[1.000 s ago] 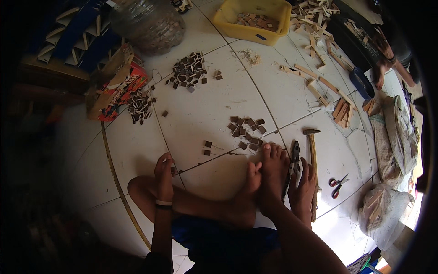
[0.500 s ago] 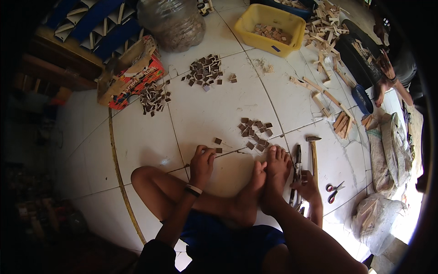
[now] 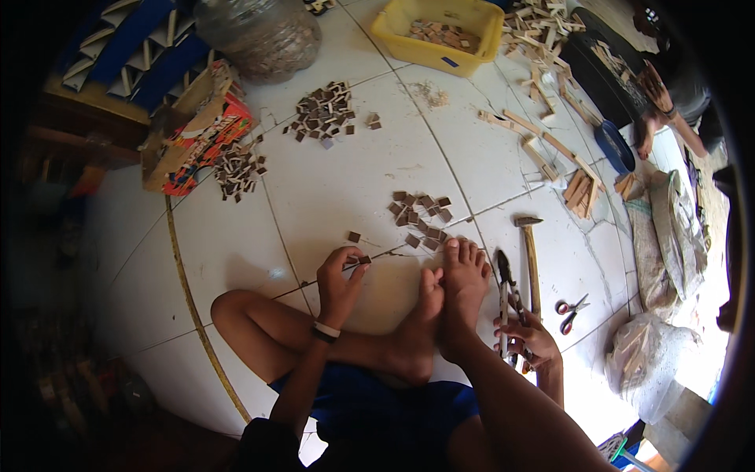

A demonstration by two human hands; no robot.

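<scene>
My left hand [image 3: 336, 289] is above the floor in front of my bent left leg, thumb and fingers pinching a small brown square tile [image 3: 363, 260]. Just beyond it lies one more brown tile [image 3: 354, 236]. A loose cluster of such square tiles [image 3: 422, 217] spreads on the floor beyond my feet. Beside my right foot, my right hand [image 3: 532, 343] is wrapped round the handles of a pair of pliers [image 3: 511, 293]. Their dark head points away from me, and the handles stand somewhat apart. Part of the grip is hidden by my fingers.
A hammer [image 3: 532, 259] and scissors [image 3: 572, 314] lie right of the pliers. Farther off are tile piles [image 3: 321, 114], a torn carton [image 3: 197, 130], a yellow tub [image 3: 384, 35] and wood strips [image 3: 582, 193]. At far right another person's hand [image 3: 657, 88] is by a black tray [image 3: 602, 79].
My left hand has picked up the nearer of two loose tiles. The pliers' handles have spread apart in my right hand. The whole view has shifted slightly.
</scene>
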